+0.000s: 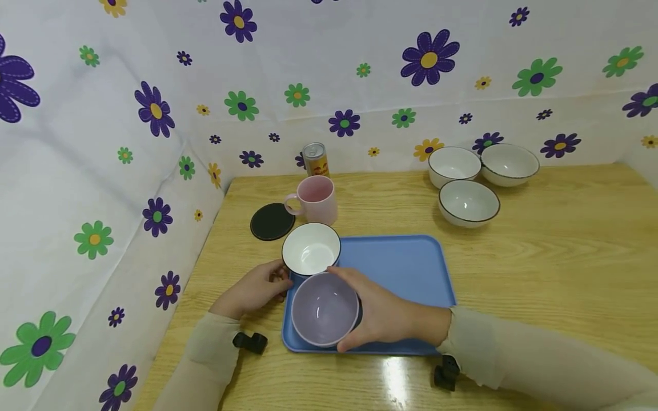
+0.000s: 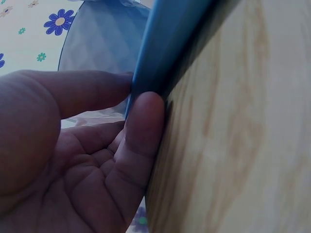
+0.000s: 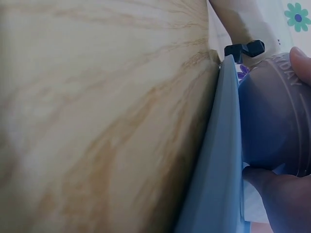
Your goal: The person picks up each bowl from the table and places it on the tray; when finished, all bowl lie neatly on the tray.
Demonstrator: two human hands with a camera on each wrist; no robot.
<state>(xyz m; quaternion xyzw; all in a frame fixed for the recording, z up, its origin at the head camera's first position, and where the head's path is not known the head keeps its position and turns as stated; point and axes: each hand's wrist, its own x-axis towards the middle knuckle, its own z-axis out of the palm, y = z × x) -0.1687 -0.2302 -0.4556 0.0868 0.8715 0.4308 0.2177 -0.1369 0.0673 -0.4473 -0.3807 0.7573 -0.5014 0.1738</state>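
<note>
A purple bowl [image 1: 325, 311] sits at the left front of the blue tray [image 1: 396, 265]. My right hand [image 1: 382, 311] grips that bowl from its right side, thumb and fingers spread around the wall; the right wrist view shows the bowl [image 3: 272, 116] low over the tray. My left hand [image 1: 262, 288] is at the tray's left edge, where thumb and fingertip pinch the rim [image 2: 165, 43] in the left wrist view. Just behind the purple bowl stands a white bowl with a dark rim [image 1: 311, 249], at the tray's back left corner.
Behind the tray stand a pink mug [image 1: 319, 202], a drink can [image 1: 316, 160] and a round black coaster [image 1: 271, 221]. Three white bowls are grouped at the back right, the nearest bowl [image 1: 469, 202] in front of the others. Flowered cloth [image 1: 319, 68] hangs behind the wooden table [image 1: 555, 245].
</note>
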